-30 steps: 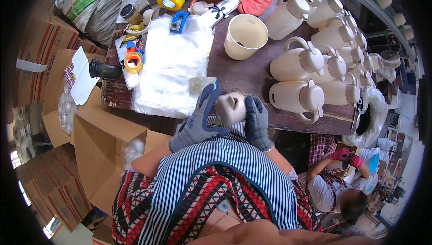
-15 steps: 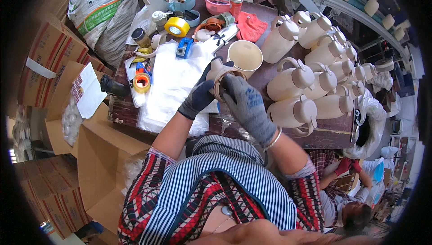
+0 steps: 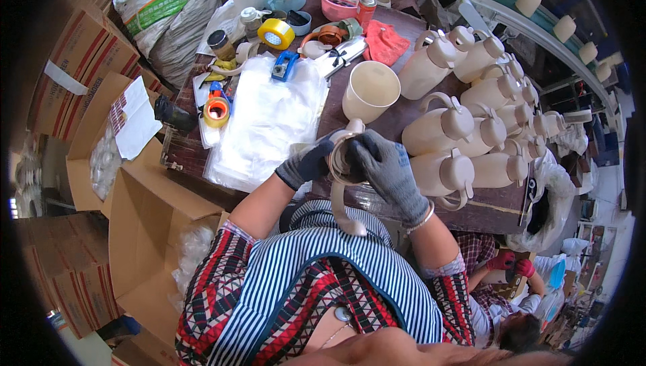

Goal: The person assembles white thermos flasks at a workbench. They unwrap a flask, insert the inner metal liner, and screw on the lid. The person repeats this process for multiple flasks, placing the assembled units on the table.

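Between my two grey-gloved hands is a cream plastic jug top, a ring-shaped collar with a spout and a long curved handle. Its handle hangs down toward my striped apron. My left hand grips the collar from the left side. With fingers bent into the collar's opening, my right hand holds it from the right; the fingertips are partly hidden. Just beyond my hands stands an open cream container, wide-mouthed and without a lid. Several finished-looking cream jugs with lids and handles stand to the right.
Clear plastic bags lie stacked at the left, with a blue tape cutter on top. Tape rolls, a red cloth and basins sit farther back. Open cardboard boxes flank the table. Another person in red gloves works at lower right.
The jug top has turned and come nearer to me, so its handle now hangs toward my apron. Both hands moved slightly nearer. The whole view has shifted a little.
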`<state>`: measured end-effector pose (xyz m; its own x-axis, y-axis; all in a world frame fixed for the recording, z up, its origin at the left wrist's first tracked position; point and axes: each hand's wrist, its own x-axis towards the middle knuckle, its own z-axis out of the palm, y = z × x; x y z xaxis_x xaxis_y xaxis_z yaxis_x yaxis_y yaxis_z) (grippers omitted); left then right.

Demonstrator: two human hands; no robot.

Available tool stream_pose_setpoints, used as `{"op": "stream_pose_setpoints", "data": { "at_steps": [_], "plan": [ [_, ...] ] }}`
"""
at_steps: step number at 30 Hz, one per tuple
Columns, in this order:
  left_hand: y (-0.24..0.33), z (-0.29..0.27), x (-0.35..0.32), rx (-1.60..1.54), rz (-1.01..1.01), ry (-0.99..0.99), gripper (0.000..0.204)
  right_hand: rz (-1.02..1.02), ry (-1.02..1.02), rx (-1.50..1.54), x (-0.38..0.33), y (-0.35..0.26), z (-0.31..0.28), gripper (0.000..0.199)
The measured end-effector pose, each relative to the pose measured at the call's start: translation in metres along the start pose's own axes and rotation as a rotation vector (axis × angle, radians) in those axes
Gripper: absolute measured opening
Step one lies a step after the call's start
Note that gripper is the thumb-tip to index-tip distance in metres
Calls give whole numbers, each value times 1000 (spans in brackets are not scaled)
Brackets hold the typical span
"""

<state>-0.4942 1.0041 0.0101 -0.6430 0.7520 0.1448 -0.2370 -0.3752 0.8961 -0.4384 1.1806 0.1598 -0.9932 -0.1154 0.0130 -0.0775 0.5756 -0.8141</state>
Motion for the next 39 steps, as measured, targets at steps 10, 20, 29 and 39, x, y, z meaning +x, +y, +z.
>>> {"op": "stream_pose_setpoints", "data": {
  "at_steps": [10,20,29,39],
  "plan": [
    [0,18,-20,387,-30,52,62,-381,201,-317,-83,37,-14,40],
    [-12,18,-18,683,74,-28,71,-588,88,-712,-87,47,10,45],
    [1,23,-6,716,161,-19,64,-251,375,-38,-87,40,5,23],
    [-39,13,-16,603,19,-57,60,612,235,1724,-97,53,27,24]
  ]
}}
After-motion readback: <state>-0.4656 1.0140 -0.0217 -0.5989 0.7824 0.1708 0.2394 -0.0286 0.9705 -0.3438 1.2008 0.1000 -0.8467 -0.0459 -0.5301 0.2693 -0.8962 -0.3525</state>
